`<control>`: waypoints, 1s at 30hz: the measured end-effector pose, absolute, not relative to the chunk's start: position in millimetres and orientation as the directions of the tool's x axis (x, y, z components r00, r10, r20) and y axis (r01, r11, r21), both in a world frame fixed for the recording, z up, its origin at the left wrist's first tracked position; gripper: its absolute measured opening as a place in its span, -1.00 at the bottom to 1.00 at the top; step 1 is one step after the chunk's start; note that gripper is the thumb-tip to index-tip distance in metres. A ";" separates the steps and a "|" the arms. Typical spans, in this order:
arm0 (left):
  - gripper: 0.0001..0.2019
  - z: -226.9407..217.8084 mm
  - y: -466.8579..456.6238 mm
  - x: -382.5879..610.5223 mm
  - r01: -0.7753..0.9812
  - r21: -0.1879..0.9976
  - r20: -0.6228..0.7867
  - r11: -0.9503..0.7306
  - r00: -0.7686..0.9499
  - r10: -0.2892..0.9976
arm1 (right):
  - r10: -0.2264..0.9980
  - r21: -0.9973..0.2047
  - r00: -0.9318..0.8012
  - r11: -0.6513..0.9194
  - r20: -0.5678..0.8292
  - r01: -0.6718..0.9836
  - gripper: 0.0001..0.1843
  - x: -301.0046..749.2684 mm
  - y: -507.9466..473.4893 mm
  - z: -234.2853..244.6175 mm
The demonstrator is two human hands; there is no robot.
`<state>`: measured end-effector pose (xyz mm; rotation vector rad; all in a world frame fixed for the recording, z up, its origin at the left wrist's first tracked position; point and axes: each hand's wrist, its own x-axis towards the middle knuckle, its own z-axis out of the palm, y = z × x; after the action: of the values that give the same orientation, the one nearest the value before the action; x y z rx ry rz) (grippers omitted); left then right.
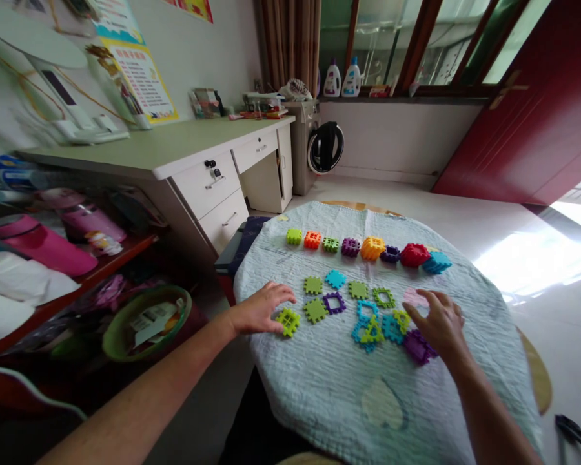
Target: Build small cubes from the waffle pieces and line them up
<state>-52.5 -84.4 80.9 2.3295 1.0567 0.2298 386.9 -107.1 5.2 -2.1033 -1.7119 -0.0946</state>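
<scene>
A tiled room with a white desk [208,187], a front-loading washing machine [303,145] and a dark red door [508,129] surrounds a round table covered by a pale blue quilted cloth [348,394], its soft puckered cotton stitched with a heart-shaped patch [381,403]. Across the far side of the cloth runs a row of 8 chunky hollow plastic blocks [372,248] in green, orange, purple, red and blue, while flatter lattice squares and open frames lie loose nearer the person. The left hand [260,309] is relaxed and open, gripping nothing, its heel and fingers curved just behind a lime-green grid square [288,321]; whether they touch it is hard to tell. The right hand [436,323] is also open, fingers spread and grasping nothing, between a pale pink piece [414,297] and a purple block [417,347], beside a tangle of blue and green frames [370,330]. Such a thin, ridged grid would likely lift cleanest when pinched at opposite edges, since dragging it could snag its corners in the quilting
</scene>
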 end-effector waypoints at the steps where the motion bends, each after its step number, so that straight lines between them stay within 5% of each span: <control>1: -0.44 78.5 -90.7 -52.2 0.658 0.516 -0.097 -0.548 0.681 0.726 | 0.915 -0.272 0.264 -0.182 0.304 0.945 -0.39 398.5 -106.0 2.7; 14: -0.60 62.0 -94.3 -43.8 0.689 0.375 -0.146 -0.620 0.705 0.694 | 0.973 -0.302 -0.091 0.154 0.212 0.941 -0.56 336.7 -98.3 -0.1; 30: -0.57 83.1 15.1 -57.7 0.645 0.638 0.221 -0.421 0.371 0.902 | 0.980 -0.397 0.038 0.044 0.195 0.917 -0.57 324.8 -112.9 -8.6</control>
<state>-57.7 15.1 83.1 2.1874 1.3376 0.7693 324.8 -112.9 -8.6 -1.9066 -1.9129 0.2047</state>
